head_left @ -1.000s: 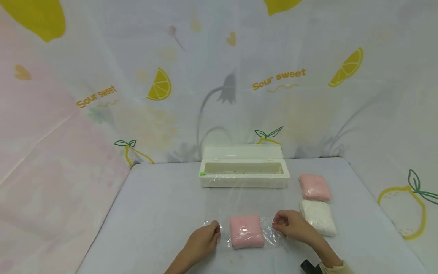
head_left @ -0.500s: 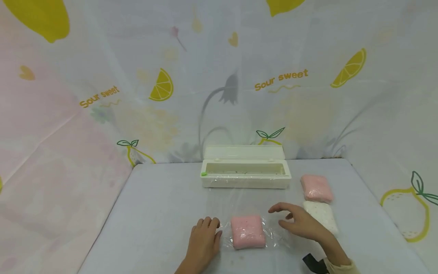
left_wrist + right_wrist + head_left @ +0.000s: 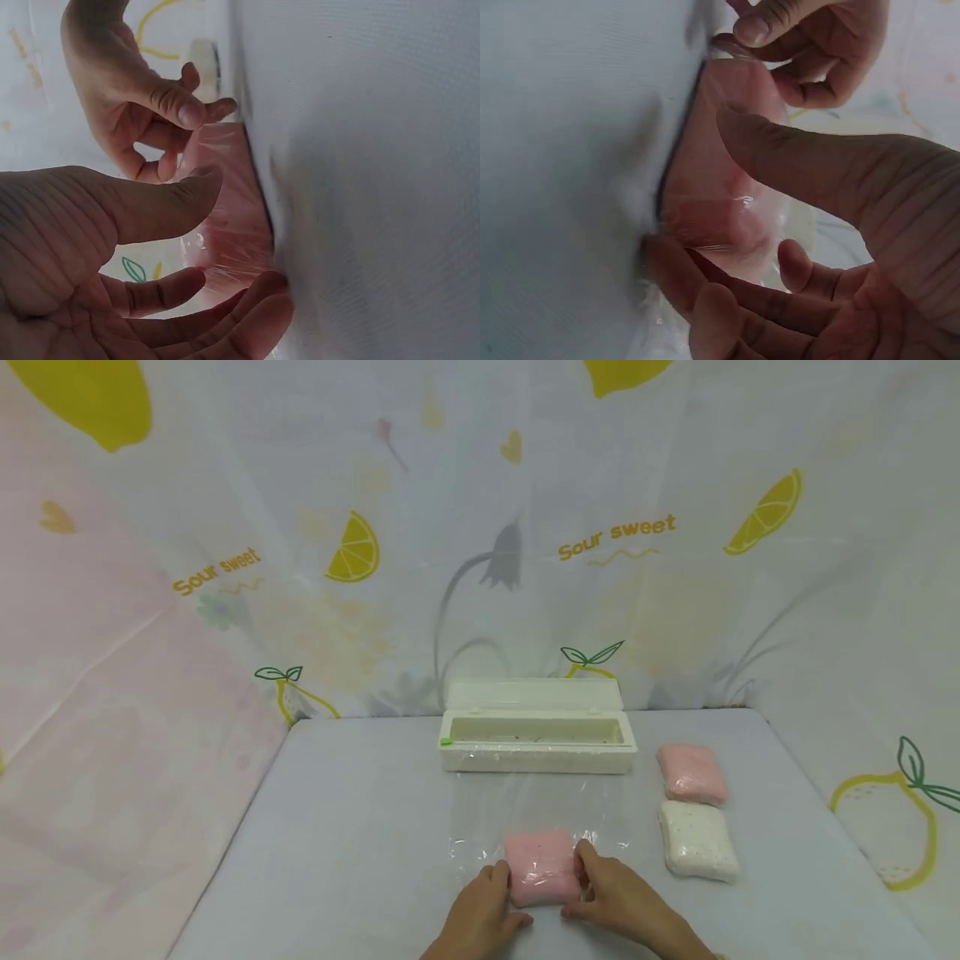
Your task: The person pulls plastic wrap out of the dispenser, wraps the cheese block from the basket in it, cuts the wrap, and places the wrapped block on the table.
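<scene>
A pink square block (image 3: 542, 870) with rounded edges lies on the white table, wrapped in clear cling film (image 3: 536, 799). The film runs from the block back toward an open white cling film dispenser (image 3: 537, 762). My left hand (image 3: 477, 912) holds the block's left side, fingers curved at its edge and thumb near its front. On the right side, my right hand (image 3: 618, 896) holds it likewise. Both wrist views show the shiny film around the pink block (image 3: 236, 195) between the hands, with the right thumb (image 3: 780, 150) in front of it.
At the right lie another pink block (image 3: 692, 772) and a white block (image 3: 699, 841), one behind the other. The dispenser has a raised lid (image 3: 534, 693) and a small green slider (image 3: 446, 741). A lemon-print cloth (image 3: 405, 610) hangs behind the table.
Both hands have let go of the film's side edges and moved inward to the block's left and right sides. The block stays in nearly the same place.
</scene>
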`<action>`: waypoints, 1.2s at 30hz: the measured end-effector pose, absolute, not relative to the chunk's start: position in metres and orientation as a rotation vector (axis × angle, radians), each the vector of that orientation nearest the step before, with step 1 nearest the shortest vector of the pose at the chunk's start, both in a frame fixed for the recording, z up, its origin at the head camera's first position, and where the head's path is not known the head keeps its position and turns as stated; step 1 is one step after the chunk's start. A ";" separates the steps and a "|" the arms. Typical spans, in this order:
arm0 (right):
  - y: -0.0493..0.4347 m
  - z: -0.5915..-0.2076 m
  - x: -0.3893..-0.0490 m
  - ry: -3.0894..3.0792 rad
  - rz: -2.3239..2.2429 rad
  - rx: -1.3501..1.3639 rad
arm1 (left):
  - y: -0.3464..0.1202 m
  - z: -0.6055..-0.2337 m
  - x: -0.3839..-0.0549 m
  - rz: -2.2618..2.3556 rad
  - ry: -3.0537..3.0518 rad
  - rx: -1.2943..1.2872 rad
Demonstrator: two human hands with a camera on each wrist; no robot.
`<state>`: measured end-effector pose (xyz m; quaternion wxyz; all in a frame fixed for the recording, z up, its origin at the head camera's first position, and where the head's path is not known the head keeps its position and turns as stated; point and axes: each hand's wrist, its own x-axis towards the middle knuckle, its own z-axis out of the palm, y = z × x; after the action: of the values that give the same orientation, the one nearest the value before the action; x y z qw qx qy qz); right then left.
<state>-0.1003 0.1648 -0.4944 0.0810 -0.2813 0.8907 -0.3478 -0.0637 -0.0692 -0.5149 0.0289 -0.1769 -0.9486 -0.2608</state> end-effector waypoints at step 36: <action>0.145 -0.481 -0.211 2.979 -1.291 -0.545 | -0.050 -0.490 -0.198 -0.977 -2.630 -0.258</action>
<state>-0.2112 0.1451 -0.4813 -0.0751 -0.1650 0.9024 -0.3909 -0.1978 -0.0502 -0.4904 0.1614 -0.0904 -0.9212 -0.3424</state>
